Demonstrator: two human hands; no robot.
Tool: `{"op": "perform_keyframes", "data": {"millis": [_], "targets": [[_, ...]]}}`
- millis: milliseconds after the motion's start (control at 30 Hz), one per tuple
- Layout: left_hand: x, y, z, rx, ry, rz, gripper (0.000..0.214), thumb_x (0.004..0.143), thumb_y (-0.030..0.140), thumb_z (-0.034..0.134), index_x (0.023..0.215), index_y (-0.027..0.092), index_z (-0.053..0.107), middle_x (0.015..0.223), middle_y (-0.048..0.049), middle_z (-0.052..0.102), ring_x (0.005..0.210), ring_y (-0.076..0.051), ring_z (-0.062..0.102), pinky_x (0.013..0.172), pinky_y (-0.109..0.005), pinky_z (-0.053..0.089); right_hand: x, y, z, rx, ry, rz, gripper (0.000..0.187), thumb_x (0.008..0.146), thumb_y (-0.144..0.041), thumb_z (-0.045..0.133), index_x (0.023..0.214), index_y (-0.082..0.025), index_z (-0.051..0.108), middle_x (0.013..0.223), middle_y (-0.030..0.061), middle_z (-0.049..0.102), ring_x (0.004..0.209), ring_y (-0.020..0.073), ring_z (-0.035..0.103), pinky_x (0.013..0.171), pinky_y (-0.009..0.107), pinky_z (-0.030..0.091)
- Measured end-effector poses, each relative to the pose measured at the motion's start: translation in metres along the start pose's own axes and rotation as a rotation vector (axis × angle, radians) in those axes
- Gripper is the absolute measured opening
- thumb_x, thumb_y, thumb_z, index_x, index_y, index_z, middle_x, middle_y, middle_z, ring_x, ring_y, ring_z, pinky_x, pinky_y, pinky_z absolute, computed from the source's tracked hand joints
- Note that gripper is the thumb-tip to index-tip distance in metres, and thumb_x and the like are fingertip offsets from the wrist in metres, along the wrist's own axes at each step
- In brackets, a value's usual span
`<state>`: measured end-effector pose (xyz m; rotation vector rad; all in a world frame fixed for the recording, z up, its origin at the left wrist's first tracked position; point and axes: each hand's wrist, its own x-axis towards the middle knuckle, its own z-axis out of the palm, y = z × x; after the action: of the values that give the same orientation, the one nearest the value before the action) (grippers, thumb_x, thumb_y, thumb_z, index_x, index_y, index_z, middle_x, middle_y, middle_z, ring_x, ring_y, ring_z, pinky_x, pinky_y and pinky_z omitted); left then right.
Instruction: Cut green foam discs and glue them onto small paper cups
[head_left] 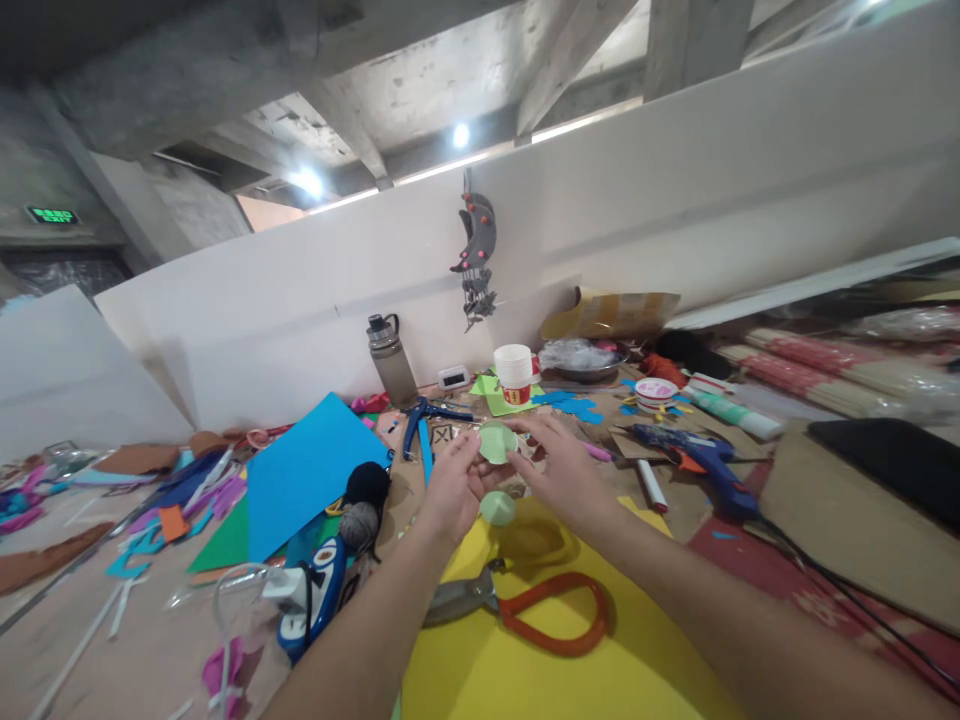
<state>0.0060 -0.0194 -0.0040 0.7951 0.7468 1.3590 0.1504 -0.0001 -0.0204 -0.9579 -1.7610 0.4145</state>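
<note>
Two discs already round: left hand (456,488) grip clamped on green disc (495,444), mid-scene; right hand (562,468) at its right edge, grip unclear. Nearer disc (498,508) loose, unattached; scissors (491,590) down.

Grey bottle (391,366) near white partition (675,200); crescent ornament (484,236), perhaps felt, hanging there.

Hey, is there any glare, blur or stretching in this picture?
Head view: two ceiling lights flare into blown-out white spots; wrapped bundles at far right look smeared; the side edges seem stretched, wide-lens fashion; the pale green disc in the left hand is clear in outline, soft in detail.
</note>
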Motion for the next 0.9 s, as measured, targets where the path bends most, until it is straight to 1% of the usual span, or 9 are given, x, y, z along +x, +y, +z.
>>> {"op": "perform_keyframes", "data": {"millis": [100,233,300,400,467,600,700,800,900], "targets": [[-0.0003,-0.0003,-0.0001,0.0,0.007,0.006,0.021,0.078,0.028,0.068,0.09,0.014,0.059,0.084,-0.0078,0.071,0.076,-0.018,0.069,0.084,-0.041,0.054,-0.0011,-0.0003,0.0012,-0.041,0.025,-0.037,0.032,0.078,-0.017,0.058,0.109,-0.022,0.063,0.107,0.0096,0.062,0.102,0.0259,0.054,0.081,0.041,0.049],[0.0007,-0.001,-0.0012,-0.004,0.018,0.024,0.021,0.077,0.028,0.069,0.089,0.015,0.058,0.081,-0.0051,0.07,0.07,-0.015,0.067,0.085,-0.041,0.054,-0.0013,-0.0014,0.0012,-0.02,0.033,-0.032,0.03,0.079,-0.019,0.059,0.108,-0.023,0.063,0.107,0.0105,0.062,0.103,0.0271,0.053,0.081,0.042,0.049],[0.0012,-0.0017,-0.0019,-0.002,0.008,0.023,0.021,0.077,0.028,0.069,0.089,0.015,0.058,0.081,-0.0046,0.069,0.07,-0.014,0.067,0.085,-0.041,0.054,-0.0004,-0.0008,0.0008,0.033,0.035,-0.001,0.026,0.079,-0.022,0.06,0.104,-0.023,0.063,0.105,0.01,0.062,0.099,0.026,0.055,0.079,0.04,0.049],[0.0012,-0.0032,-0.0024,0.014,-0.011,0.01,0.023,0.077,0.028,0.07,0.092,0.015,0.059,0.086,-0.0054,0.07,0.075,-0.016,0.067,0.085,-0.04,0.054,0.0012,0.0021,0.0001,0.133,0.047,0.094,0.02,0.079,-0.026,0.06,0.098,-0.021,0.063,0.1,0.0082,0.061,0.086,0.0221,0.057,0.072,0.036,0.05],[0.0005,-0.0041,-0.0022,0.029,-0.019,0.004,0.024,0.078,0.029,0.069,0.094,0.015,0.059,0.088,-0.0057,0.07,0.078,-0.016,0.068,0.085,-0.039,0.054,0.002,0.0042,-0.0005,0.159,0.059,0.139,0.017,0.078,-0.027,0.059,0.094,-0.021,0.063,0.098,0.007,0.061,0.081,0.0206,0.056,0.07,0.035,0.049],[-0.001,-0.0048,-0.0012,0.07,-0.056,-0.014,0.025,0.079,0.032,0.068,0.095,0.016,0.06,0.086,-0.0058,0.07,0.079,-0.017,0.068,0.082,-0.038,0.055,0.0025,0.0058,-0.0011,0.108,0.081,0.138,0.015,0.076,-0.024,0.058,0.09,-0.022,0.063,0.094,0.0055,0.061,0.082,0.0209,0.054,0.072,0.036,0.047],[-0.0017,-0.0042,0.0001,0.102,-0.08,-0.036,0.026,0.077,0.035,0.069,0.092,0.015,0.06,0.085,-0.0063,0.07,0.079,-0.018,0.069,0.08,-0.037,0.055,0.0024,0.0057,0.0002,0.081,0.097,0.168,0.017,0.074,-0.022,0.059,0.09,-0.021,0.059,0.091,0.0052,0.061,0.08,0.0201,0.054,0.071,0.035,0.046],[-0.0024,-0.0035,0.002,0.116,-0.055,-0.034,0.029,0.074,0.035,0.072,0.092,0.015,0.06,0.084,-0.0063,0.069,0.078,-0.018,0.069,0.079,-0.036,0.056,0.0024,0.0059,0.0018,0.065,0.099,0.19,0.019,0.073,-0.022,0.059,0.092,-0.019,0.057,0.091,0.0055,0.061,0.078,0.0195,0.054,0.07,0.034,0.046],[-0.0032,-0.0031,0.0034,0.113,-0.031,-0.02,0.032,0.072,0.034,0.074,0.093,0.014,0.06,0.081,-0.0049,0.069,0.075,-0.017,0.068,0.079,-0.035,0.056,0.0024,0.0066,0.0023,0.043,0.074,0.172,0.021,0.075,-0.022,0.058,0.095,-0.019,0.058,0.094,0.006,0.062,0.08,0.0201,0.054,0.072,0.035,0.047]]}}
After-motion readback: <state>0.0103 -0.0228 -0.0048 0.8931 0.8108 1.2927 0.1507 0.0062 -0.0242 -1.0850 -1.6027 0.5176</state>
